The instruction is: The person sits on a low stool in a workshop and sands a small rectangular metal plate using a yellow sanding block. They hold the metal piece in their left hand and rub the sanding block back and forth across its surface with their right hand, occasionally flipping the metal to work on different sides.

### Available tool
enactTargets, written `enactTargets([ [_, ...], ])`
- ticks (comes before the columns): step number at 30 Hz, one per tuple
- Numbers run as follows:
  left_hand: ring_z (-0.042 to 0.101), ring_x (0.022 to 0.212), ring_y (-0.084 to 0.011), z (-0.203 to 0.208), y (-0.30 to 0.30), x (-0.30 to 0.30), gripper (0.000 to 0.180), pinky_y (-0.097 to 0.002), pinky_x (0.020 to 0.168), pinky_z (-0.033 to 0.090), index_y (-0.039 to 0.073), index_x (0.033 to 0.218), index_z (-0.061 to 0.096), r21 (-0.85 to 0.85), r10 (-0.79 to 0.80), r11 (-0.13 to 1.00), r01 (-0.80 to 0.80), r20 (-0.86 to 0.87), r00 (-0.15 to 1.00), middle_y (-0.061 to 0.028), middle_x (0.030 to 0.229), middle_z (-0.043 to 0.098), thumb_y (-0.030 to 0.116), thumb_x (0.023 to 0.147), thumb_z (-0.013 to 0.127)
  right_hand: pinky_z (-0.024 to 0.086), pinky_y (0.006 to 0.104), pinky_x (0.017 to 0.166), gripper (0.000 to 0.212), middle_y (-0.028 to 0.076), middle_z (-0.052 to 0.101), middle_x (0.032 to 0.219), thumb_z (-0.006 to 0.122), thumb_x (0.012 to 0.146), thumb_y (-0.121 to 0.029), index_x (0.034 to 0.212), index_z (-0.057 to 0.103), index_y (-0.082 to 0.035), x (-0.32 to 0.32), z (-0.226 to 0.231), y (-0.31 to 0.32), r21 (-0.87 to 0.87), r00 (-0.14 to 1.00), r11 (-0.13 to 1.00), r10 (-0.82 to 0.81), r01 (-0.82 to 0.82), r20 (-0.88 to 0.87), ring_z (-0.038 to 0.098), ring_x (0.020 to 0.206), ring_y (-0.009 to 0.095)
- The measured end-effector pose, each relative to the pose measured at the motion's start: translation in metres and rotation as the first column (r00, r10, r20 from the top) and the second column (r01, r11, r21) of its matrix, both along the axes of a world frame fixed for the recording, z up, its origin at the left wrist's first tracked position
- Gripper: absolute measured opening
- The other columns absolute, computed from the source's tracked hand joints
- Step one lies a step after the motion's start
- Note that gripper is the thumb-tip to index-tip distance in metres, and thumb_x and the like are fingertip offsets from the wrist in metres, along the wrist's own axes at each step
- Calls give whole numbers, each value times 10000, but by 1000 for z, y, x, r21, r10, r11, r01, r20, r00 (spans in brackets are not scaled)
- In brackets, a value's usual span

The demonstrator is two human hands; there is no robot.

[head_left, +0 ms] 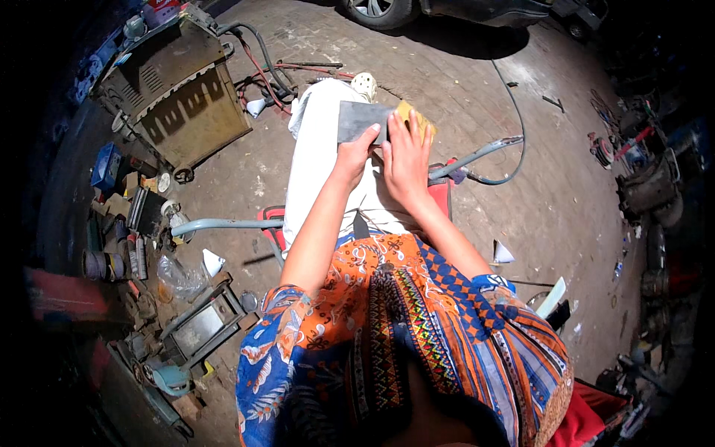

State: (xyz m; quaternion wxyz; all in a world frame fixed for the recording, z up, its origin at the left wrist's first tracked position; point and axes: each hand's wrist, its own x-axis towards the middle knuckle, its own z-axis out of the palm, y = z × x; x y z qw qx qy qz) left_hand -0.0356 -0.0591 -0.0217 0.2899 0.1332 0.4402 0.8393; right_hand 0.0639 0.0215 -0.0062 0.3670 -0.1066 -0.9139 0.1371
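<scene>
A flat grey rectangular sheet (359, 119) lies above my thighs, over the white trousers. My left hand (355, 155) grips its near edge, with the thumb on top and the other fingers hidden beneath. My right hand (407, 160) is at the sheet's right end. Its fingers stretch forward over a yellow piece (421, 124) that looks like folded sandpaper or a thin pad and overlaps the sheet's right edge. Most of the yellow piece is under the fingers, so its full shape does not show.
I sit on a red seat (439, 197) with grey tubular arms. A wheeled metal machine (195, 119) with hoses stands at the far left. Tools and scrap clutter the left floor, near a metal frame (199, 328). A car wheel (378, 10) is ahead; machine parts (649, 186) lie right.
</scene>
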Motion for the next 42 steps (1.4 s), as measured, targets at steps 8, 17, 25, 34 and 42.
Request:
enactTargets([
  [8,636,912,-141,-3,-2,-3,309,-275,717,527,19,1218,582,-8,-9,1000,9,24,1000,-51,1086,655,84,920,631,106,555,1167,473,175,430,1453,462,975,-190,1408,416,-4,18,2,-18,-22,993,994,109,-109,45,263,1431,363],
  [17,618,865,-117,0,0,2,225,-276,738,513,43,1112,649,19,3,1000,-2,-48,999,-25,1048,655,139,909,666,113,557,1165,454,170,445,1442,457,979,-188,1388,438,8,5,3,1,19,1000,1000,11,-11,-12,263,1432,358],
  [25,615,905,-125,-9,4,-3,249,-282,768,504,40,1113,652,-22,2,1000,-2,-20,1000,-34,1057,654,177,906,681,111,559,1166,458,185,453,1430,441,980,-187,1390,436,17,3,4,6,38,1000,999,0,0,8,258,1433,359],
  [34,602,982,-126,-4,-4,0,292,-286,832,496,69,1158,606,34,-26,999,26,-7,1000,-10,1084,633,182,903,690,74,539,1175,468,162,425,1465,438,987,-161,1420,401,11,20,-6,36,-142,983,987,-99,77,-151,216,1455,339],
  [42,589,893,-85,-12,-1,-2,234,-250,778,466,63,1070,676,6,-38,999,38,-10,999,9,1022,652,209,891,710,89,537,1173,427,163,443,1450,441,989,-167,1383,453,-3,19,5,16,-75,991,997,-16,6,-132,241,1446,348],
])
